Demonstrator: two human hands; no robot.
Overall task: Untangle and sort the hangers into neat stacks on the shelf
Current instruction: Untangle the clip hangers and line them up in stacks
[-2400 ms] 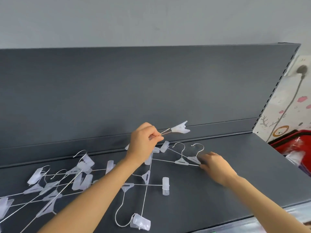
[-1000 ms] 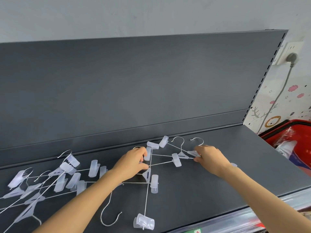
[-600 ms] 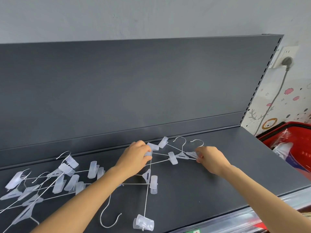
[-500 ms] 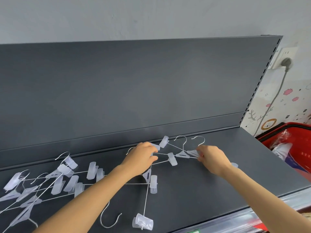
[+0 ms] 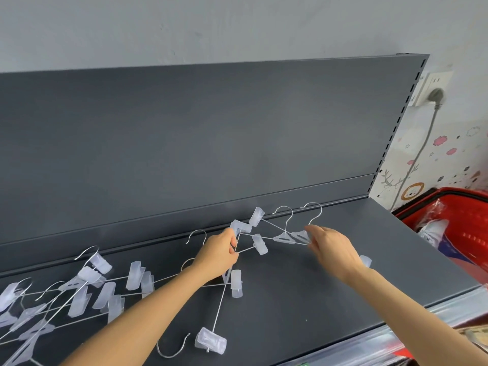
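Note:
Thin wire hangers with frosted plastic clips lie on a dark grey shelf [image 5: 303,294]. Two hangers [image 5: 286,235] sit side by side near the back ledge, hooks pointing away from me. My right hand [image 5: 334,250] pinches the centre piece of the right one. My left hand [image 5: 219,253] is closed on the wire rod of a hanger [image 5: 253,247] just left of that pair. Another hanger [image 5: 219,310] runs toward me, ending in a clip [image 5: 210,340]. A tangled heap of hangers [image 5: 66,291] covers the left end of the shelf.
A tall dark back panel [image 5: 211,143] rises behind the shelf. A red basket [image 5: 454,220] with wrapped goods stands past the shelf's right end. A wall socket with a grey plug and cable [image 5: 435,97] is on the wall above it. The shelf's front edge [image 5: 396,331] runs bottom right.
My left hand came down from holding a clip in the air and now grips a rod on the shelf. My right hand shifted slightly up onto the right hanger's centre piece.

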